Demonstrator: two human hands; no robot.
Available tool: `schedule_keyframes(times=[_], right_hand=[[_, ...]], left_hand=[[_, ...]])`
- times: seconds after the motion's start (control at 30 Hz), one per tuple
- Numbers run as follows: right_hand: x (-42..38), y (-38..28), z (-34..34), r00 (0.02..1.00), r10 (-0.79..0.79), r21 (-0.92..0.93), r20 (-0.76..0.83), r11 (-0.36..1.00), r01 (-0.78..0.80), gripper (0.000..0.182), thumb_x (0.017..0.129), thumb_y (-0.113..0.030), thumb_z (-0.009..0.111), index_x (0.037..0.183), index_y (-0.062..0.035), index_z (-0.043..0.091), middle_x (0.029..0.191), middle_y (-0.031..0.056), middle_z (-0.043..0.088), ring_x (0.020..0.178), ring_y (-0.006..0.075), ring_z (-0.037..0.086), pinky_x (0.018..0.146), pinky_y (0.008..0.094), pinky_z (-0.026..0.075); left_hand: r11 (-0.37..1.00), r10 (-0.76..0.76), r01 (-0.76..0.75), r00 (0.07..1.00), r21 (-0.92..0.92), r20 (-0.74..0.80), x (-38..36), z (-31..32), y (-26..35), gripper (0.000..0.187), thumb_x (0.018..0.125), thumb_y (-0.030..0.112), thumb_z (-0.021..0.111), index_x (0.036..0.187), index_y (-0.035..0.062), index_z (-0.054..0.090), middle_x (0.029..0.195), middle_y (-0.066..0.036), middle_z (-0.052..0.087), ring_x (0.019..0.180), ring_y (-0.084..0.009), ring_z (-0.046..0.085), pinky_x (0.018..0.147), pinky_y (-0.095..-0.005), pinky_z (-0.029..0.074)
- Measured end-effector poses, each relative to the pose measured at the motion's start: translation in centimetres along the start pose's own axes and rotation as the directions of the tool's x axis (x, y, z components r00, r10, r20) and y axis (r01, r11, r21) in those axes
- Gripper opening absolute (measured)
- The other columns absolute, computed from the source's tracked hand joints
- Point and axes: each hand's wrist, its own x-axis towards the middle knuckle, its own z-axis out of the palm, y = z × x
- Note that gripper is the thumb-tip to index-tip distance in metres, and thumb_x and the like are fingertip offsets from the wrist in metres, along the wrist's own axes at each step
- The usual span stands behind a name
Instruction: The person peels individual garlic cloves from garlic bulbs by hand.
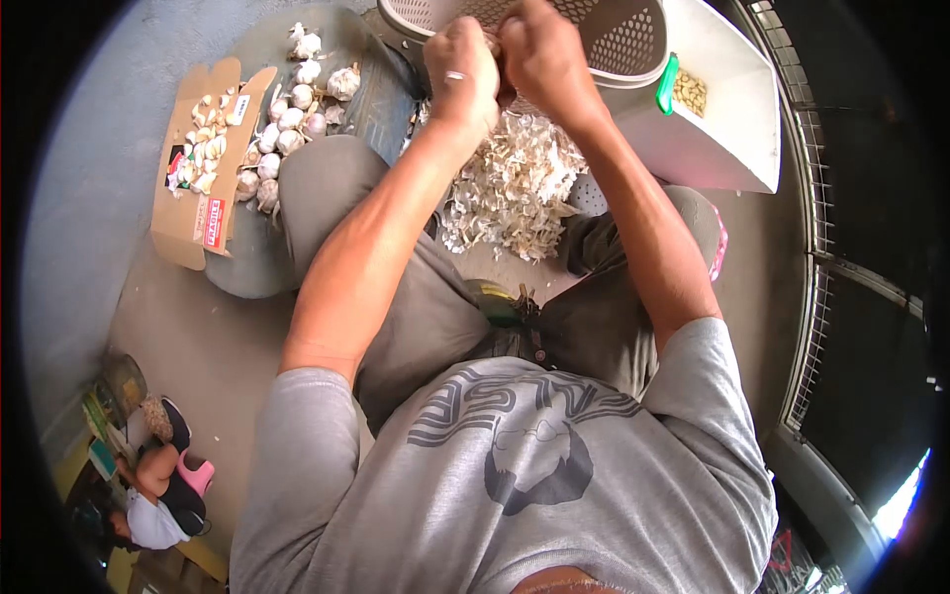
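My left hand [463, 81] and my right hand [541, 61] are closed and pressed close together at the near rim of a perforated plastic basket [625, 35]. Their fingers meet around something small and brownish, mostly hidden, that I cannot make out. Below them a heap of papery garlic skins [515, 188] lies between my knees. Whole garlic bulbs [289, 119] rest on a grey seat-like surface [247, 262] to my left. Beside them, loose garlic cloves [208, 148] lie on an opened cardboard box [181, 233].
At right stands a white container [732, 129] with a green piece [668, 84] on its edge and pale cloves [691, 94] visible inside. A metal mesh frame [816, 198] runs along the right side. Another person [153, 520] sits at lower left.
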Motion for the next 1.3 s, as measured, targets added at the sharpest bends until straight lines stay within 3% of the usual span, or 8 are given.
schedule_keyframes(times=[0.03,0.07,0.13,0.27,0.43,0.57,0.8,1.3], right_hand=[[0.1,-1.8,-1.3,0.973,0.193,-0.028,0.130,0.981,-0.191,0.013,0.095,-0.009,0.054,0.096,0.0037,0.059,0.080,0.0260,0.066,0.070,0.0398,0.066,0.067,0.0462,0.053],[-0.9,-1.9,-0.7,0.963,0.187,-0.001,0.192,0.982,-0.191,0.012,0.093,-0.007,0.055,0.097,0.0041,0.059,0.080,0.0276,0.066,0.072,0.0423,0.066,0.066,0.0472,0.053],[-2.9,-0.9,1.4,0.942,0.131,0.044,0.310,0.987,-0.152,0.013,0.088,-0.003,0.057,0.099,0.0049,0.059,0.080,0.0306,0.066,0.075,0.0472,0.067,0.066,0.0490,0.054],[-4.1,-2.5,0.0,0.640,0.171,0.024,0.749,0.958,-0.284,0.012,0.087,-0.004,0.063,0.096,0.0036,0.067,0.088,0.0242,0.069,0.086,0.0402,0.069,0.079,0.0455,0.054],[-2.8,-0.8,-5.0,0.688,0.121,-0.101,0.716,0.992,-0.070,0.016,0.085,0.001,0.065,0.099,0.0007,0.072,0.094,0.0155,0.071,0.090,0.0280,0.069,0.082,0.0380,0.055],[-0.6,-1.6,-7.7,0.759,0.490,0.109,0.427,0.806,-0.582,0.025,0.104,-0.018,0.061,0.120,0.0009,0.065,0.089,0.0025,0.069,0.076,0.0100,0.065,0.067,0.0260,0.052],[-0.8,-4.3,-6.7,0.816,0.466,0.070,0.342,0.853,-0.517,0.027,0.097,-0.021,0.071,0.109,0.0036,0.067,0.076,0.0066,0.067,0.062,0.0099,0.058,0.055,0.0303,0.048],[-0.3,-3.5,-8.0,0.804,0.443,0.126,0.397,0.841,-0.526,0.036,0.093,-0.025,0.077,0.111,0.0034,0.065,0.088,0.0103,0.069,0.078,0.0134,0.063,0.069,0.0327,0.053]], left_hand=[[0.981,-0.185,0.185,0.983,0.054,-0.003,-1.9,0.8,4.3,0.033,0.097,0.032,0.051,0.075,0.0076,0.050,0.058,-0.003,0.046,0.040,-0.0132,0.040,0.037,-0.0353,0.034],[0.975,-0.058,0.138,0.915,-0.174,0.399,2.1,-2.5,1.9,0.036,0.105,0.045,0.053,0.089,0.0135,0.052,0.064,-0.003,0.051,0.046,-0.0159,0.049,0.044,-0.0276,0.044],[0.987,-0.098,0.112,0.988,-0.115,0.119,0.0,0.8,6.1,0.034,0.098,0.035,0.050,0.079,0.0063,0.052,0.056,-0.003,0.045,0.037,-0.0133,0.036,0.036,-0.0344,0.032],[0.957,-0.286,0.290,0.921,0.026,0.265,0.2,-0.6,6.0,0.035,0.099,0.035,0.054,0.082,0.0044,0.054,0.058,-0.003,0.047,0.038,-0.0109,0.037,0.036,-0.0322,0.034],[0.977,-0.144,0.056,0.882,0.204,0.449,-0.6,-0.3,4.7,0.041,0.102,0.039,0.056,0.090,0.0006,0.059,0.063,-0.001,0.051,0.044,-0.0097,0.044,0.039,-0.0277,0.038],[0.962,-0.140,0.012,0.878,0.272,0.457,-0.9,0.5,4.0,0.046,0.102,0.045,0.056,0.096,-0.0002,0.060,0.065,-0.001,0.052,0.048,-0.0099,0.047,0.041,-0.0264,0.038],[0.922,-0.035,-0.161,0.870,0.352,0.492,-1.4,0.7,2.7,0.042,0.104,0.047,0.056,0.104,0.0050,0.058,0.070,-0.001,0.054,0.052,-0.0079,0.049,0.045,-0.0245,0.039],[0.943,-0.189,0.018,0.851,0.333,0.489,-2.2,0.7,3.4,0.040,0.103,0.045,0.058,0.096,0.0051,0.060,0.070,-0.003,0.061,0.051,-0.0096,0.057,0.043,-0.0239,0.046]])
